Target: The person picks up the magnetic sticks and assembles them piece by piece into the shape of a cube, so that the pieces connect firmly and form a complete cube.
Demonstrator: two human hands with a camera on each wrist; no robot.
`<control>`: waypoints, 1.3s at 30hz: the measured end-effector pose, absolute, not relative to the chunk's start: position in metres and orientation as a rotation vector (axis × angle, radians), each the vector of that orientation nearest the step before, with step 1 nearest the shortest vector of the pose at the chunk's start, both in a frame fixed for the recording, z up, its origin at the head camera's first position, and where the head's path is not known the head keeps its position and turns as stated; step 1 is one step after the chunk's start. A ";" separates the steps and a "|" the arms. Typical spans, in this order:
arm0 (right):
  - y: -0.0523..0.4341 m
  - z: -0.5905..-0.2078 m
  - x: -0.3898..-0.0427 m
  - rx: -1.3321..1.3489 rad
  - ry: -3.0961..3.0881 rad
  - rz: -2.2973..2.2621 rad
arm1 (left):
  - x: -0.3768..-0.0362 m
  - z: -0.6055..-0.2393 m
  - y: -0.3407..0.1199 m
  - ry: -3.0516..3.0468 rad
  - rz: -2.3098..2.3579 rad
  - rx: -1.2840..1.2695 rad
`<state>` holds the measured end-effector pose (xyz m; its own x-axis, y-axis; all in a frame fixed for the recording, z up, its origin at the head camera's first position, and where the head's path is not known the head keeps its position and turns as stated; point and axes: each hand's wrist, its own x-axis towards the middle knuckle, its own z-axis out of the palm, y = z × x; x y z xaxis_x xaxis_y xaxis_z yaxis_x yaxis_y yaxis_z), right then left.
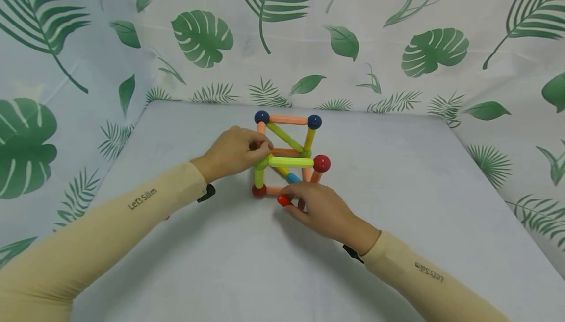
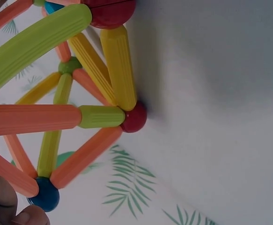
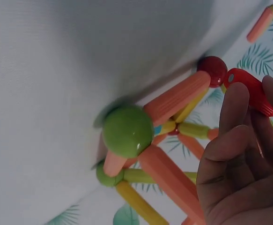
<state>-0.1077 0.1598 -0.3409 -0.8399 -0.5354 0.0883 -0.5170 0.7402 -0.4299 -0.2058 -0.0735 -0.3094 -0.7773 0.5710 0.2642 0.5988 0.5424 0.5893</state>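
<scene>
A pale table (image 1: 441, 204) bears, near its middle, a frame of coloured rods and balls (image 1: 291, 162). The left hand (image 1: 234, 151) is at the frame's left side, fingers bent; from here I can't tell whether they grip anything. The right hand (image 1: 324, 209), at the near side, pinches a short red piece (image 1: 284, 200) between thumb and fingers, right of a dark red ball (image 1: 259, 191).

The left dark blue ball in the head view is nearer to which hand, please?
Left. The left hand is just below and left of the blue ball; the right hand is farther below, to the right, pinching a red piece.
</scene>
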 end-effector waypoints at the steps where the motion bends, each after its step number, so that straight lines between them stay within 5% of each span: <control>1: 0.157 -0.342 -0.109 -0.877 2.890 -0.708 | -0.206 -0.309 -0.074 -2.723 -1.071 -1.031; 39: 0.128 -0.371 -0.134 -0.511 2.744 -1.278 | -0.207 -0.311 -0.077 -2.716 -1.109 -1.033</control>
<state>-0.1343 0.1281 -0.3708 -0.9420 -0.3273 0.0742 -0.2674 0.5986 -0.7551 -0.2065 -0.0767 -0.3108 -0.7790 0.5686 0.2644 0.5912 0.5253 0.6121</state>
